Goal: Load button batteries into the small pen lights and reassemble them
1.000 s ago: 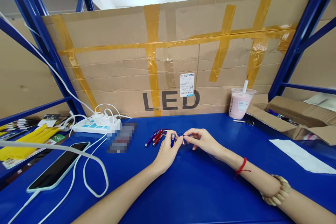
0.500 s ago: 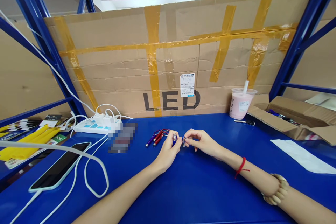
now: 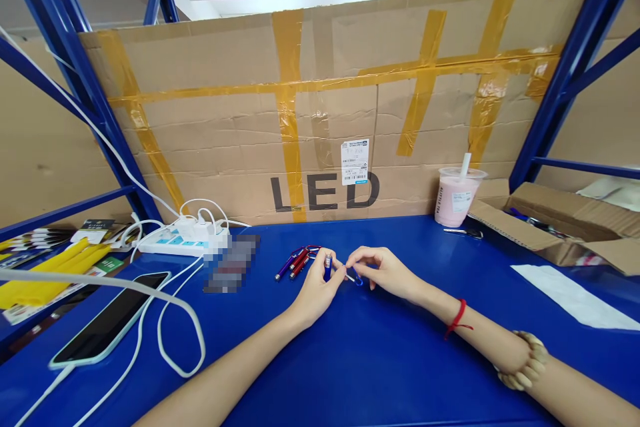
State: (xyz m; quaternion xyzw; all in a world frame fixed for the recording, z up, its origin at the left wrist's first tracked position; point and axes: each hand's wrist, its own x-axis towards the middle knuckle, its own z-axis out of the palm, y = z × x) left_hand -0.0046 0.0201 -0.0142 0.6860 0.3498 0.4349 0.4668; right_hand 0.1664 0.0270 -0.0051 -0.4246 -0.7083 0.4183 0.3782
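My left hand (image 3: 320,290) is closed around a small blue metal tube (image 3: 327,268), like a mini penlight, standing upright between the fingers. My right hand (image 3: 386,271) meets its fingertips and pinches a small blue clip (image 3: 358,281), which looks like a carabiner with a silvery piece beside it. Whether clip and tube are joined is hidden by the fingers. Just left of my left hand, several similar tubes, red ones (image 3: 300,263) and a blue-purple one (image 3: 284,269), lie together on the blue table (image 3: 340,367).
A phone (image 3: 113,317) on charge and white cables occupy the left, with a power strip (image 3: 175,240) behind. At the back right stand a pink drink cup (image 3: 455,203) and an open cardboard box (image 3: 545,227). A white sheet (image 3: 570,295) lies before them. Taped cardboard (image 3: 225,147) closes the back.
The blue clip has come into view below my right fingertips, and the tube in my left hand is turned more upright. Both hands stay close together in nearly the same place.
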